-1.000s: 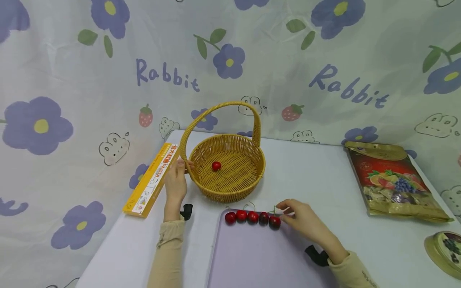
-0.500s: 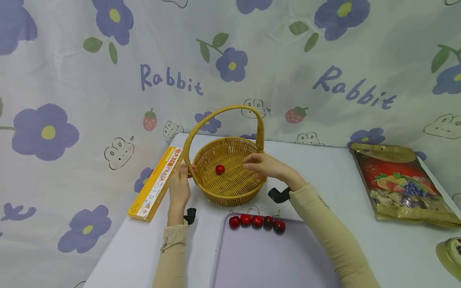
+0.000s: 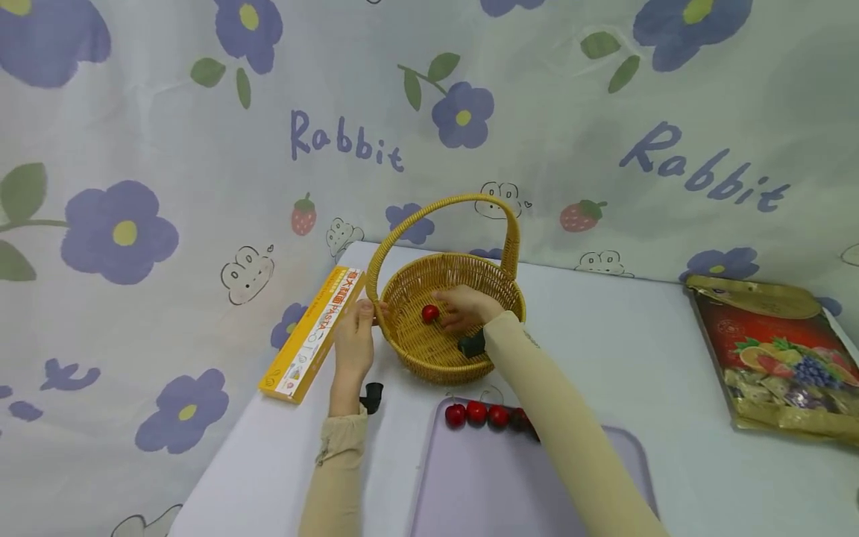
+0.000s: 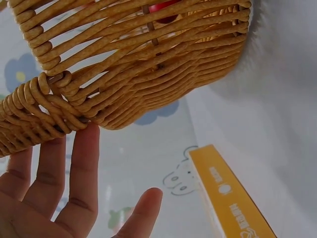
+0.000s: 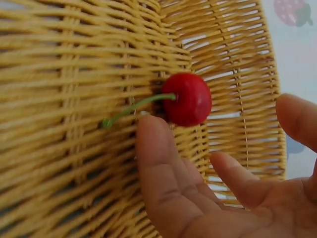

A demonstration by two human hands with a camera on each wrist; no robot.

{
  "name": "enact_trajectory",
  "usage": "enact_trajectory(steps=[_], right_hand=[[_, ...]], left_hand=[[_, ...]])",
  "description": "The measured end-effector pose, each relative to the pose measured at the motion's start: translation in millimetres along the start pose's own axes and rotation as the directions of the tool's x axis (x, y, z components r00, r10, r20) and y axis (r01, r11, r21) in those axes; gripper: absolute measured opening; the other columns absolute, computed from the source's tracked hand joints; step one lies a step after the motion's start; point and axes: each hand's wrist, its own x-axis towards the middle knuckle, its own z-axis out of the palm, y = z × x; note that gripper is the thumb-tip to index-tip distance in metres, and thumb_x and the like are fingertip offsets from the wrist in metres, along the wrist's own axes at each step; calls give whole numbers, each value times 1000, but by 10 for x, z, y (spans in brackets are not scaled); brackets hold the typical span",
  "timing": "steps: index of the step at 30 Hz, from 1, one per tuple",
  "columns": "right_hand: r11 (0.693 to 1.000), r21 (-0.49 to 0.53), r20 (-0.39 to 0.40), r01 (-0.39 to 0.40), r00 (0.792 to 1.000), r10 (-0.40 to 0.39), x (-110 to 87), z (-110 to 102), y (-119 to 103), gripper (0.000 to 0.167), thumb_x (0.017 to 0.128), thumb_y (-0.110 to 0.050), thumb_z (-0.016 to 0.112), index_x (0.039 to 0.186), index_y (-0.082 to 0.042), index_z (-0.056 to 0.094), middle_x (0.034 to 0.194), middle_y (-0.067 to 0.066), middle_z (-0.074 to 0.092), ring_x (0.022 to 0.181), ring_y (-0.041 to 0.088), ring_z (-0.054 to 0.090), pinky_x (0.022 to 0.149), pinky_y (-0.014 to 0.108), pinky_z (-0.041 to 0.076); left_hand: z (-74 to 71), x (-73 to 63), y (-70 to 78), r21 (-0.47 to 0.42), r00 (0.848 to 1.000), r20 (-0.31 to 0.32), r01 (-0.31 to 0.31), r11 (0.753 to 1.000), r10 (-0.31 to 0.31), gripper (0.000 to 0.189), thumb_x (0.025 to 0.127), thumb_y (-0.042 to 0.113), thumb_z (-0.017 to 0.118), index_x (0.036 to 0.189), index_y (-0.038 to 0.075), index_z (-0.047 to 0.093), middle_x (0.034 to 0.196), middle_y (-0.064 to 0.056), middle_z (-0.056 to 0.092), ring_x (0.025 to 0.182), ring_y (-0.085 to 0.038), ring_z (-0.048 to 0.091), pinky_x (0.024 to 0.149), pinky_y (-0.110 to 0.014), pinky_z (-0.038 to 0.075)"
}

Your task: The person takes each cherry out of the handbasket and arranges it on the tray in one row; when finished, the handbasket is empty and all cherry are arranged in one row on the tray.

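Observation:
A cherry (image 3: 430, 314) with a green stem lies on the floor of a yellow wicker basket (image 3: 439, 371) with a tall handle. Inside the basket, my right hand (image 3: 467, 307) reaches down beside that cherry. In the right wrist view the fingertips (image 5: 153, 129) are right by the cherry (image 5: 190, 100) and its stem; thumb and fingers stand apart, nothing between them. At the basket's left side, my left hand (image 3: 353, 339) touches the foot of the handle. The left wrist view shows fairly straight fingers (image 4: 84, 163) against the wicker, thumb spread away.
A lilac tray (image 3: 496, 492) lies in front of the basket, with a row of several cherries (image 3: 476, 412) along its far edge, partly behind the right sleeve. A yellow pasta box (image 3: 312, 335) is at left. A fruit-printed bag (image 3: 772, 354) lies at right.
My right hand has left the cherry at the row's right end, moved up over the basket and lowered into it. The left hand stays at the handle. The head view has shifted slightly.

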Motion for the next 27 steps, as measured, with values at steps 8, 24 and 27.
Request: enact_trajectory(steps=[8, 24, 27], right_hand=[[990, 139, 31, 23, 999, -28, 103, 165, -103, 63, 104, -35, 42, 154, -7, 17, 153, 27, 29, 130, 38, 50, 105, 42, 45], [979, 203, 127, -14, 992, -12, 324, 508, -111, 51, 104, -32, 44, 145, -1, 36, 145, 25, 43, 118, 34, 58, 106, 42, 45], [984, 177, 181, -11, 983, -22, 352, 532, -91, 48, 104, -32, 44, 141, -1, 43, 138, 24, 50, 105, 28, 63, 103, 41, 47]], left_hand=[[20, 7, 60, 10, 999, 4, -35, 999, 35, 67, 103, 53, 25, 103, 0, 66, 102, -18, 72, 93, -35, 70, 88, -49, 51], [-15, -13, 18, 21, 999, -7, -32, 999, 32, 62, 103, 51, 27, 102, 4, 67, 98, -17, 73, 94, -33, 70, 89, -50, 50], [-31, -7, 9, 42, 999, 2, -35, 998, 35, 64, 102, 54, 27, 101, 3, 67, 99, -17, 73, 95, -34, 69, 89, -51, 49]])
